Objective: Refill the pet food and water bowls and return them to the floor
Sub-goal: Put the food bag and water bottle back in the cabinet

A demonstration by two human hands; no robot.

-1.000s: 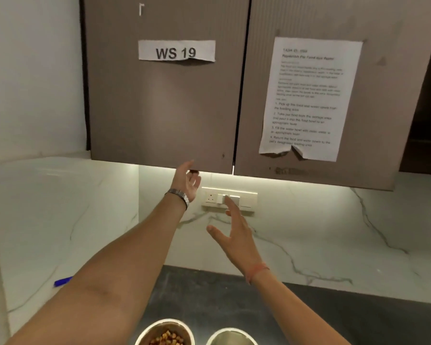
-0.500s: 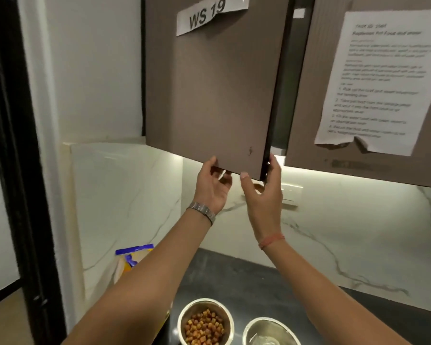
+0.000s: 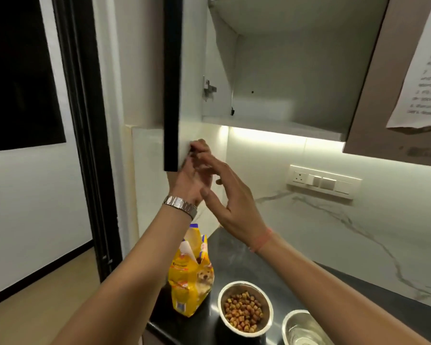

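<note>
A steel food bowl [image 3: 245, 308] full of brown kibble stands on the black counter [image 3: 237, 257]. To its right a second steel bowl [image 3: 302, 328] holds water, cut off by the frame's bottom edge. An open yellow pet food bag [image 3: 190, 280] stands upright left of the bowls. My left hand [image 3: 193, 175] grips the lower corner of the open cabinet door [image 3: 171, 83], seen edge-on. My right hand [image 3: 230, 202] hovers just right of it, fingers spread, holding nothing.
The open wall cabinet [image 3: 284, 70] shows a bare white shelf. The neighbouring closed door [image 3: 373, 95] carries a printed sheet. A switch panel [image 3: 324, 183] sits on the marble backsplash. A dark doorway frame [image 3: 85, 145] stands at the left, past the counter's end.
The left cabinet door has swung from shut to fully open, pulled by my left hand. My right hand has let go of the door edge. The view has turned left.
</note>
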